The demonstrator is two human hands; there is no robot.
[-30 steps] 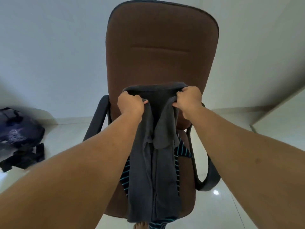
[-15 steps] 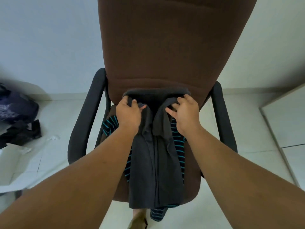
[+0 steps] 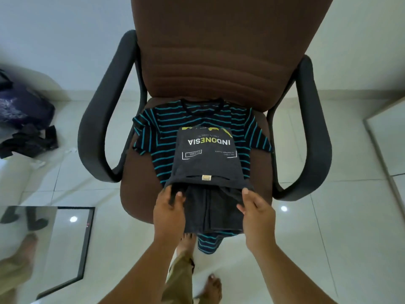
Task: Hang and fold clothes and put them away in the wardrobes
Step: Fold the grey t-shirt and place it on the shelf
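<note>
Pinching the near corners of the grey shirt (image 3: 207, 154), both hands (image 3: 169, 212) (image 3: 257, 212) finish its fold on the chair (image 3: 219, 51); the striped shirt (image 3: 157, 137) beneath remains unfolded, nothing stored yet.

Dark grey shirt (image 3: 207, 159) on teal-striped black shirt (image 3: 166, 128), brown chair (image 3: 219, 51).

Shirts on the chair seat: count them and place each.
2. The striped shirt lies spread on the seat; the folded grey shirt lies on it, both hands at its near edge. More could hide underneath.
</note>
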